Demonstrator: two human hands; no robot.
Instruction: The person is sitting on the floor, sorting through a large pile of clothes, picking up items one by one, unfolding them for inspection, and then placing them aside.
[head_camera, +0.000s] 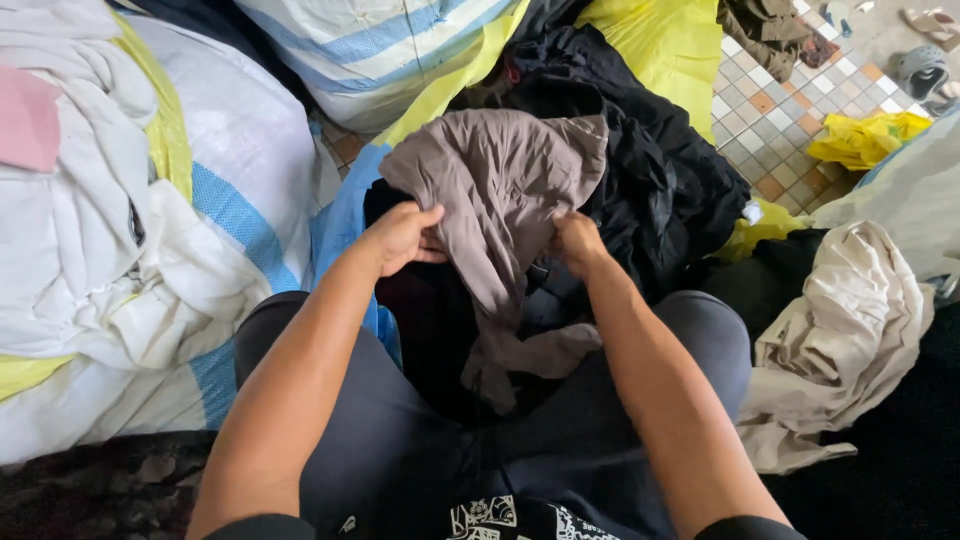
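Roughly L to R: a big white woven sack w/ blue & yellow stripes (230, 190) is sitting at far left, stuffed w/ white cloth (90, 230) and showing a pink patch (28, 118) at the top corner. A second striped sack (380, 50) is leaning behind it at top centre.

Next, the left hand (400, 238) is gripping the left edge of a taupe-brown garment (500, 190), fingers curled closed into the fabric. The garment is being held up between both hands, over the lap, w/ its lower part hanging down between the knees onto a pile of black clothes (650, 170). The right hand (578, 243) is pinching the garment's right side, fingers closed on cloth; fingertips are partly tucked under a fold, so exact hold is hard to see.

Step in hand, by my read: the piece is being opened up or checked, both hands working its upper section. The next move prob. calls for a firm grip at both edges and a lift clear of the black pile so the hanging end isn't snagging.

Further right, a cream-coloured garment (840, 340) is lying crumpled beside the right knee, w/ yellow plastic (865, 138) and tiled floor (770, 110) beyond it. Sandals (925, 70) are sitting at the top right corner.
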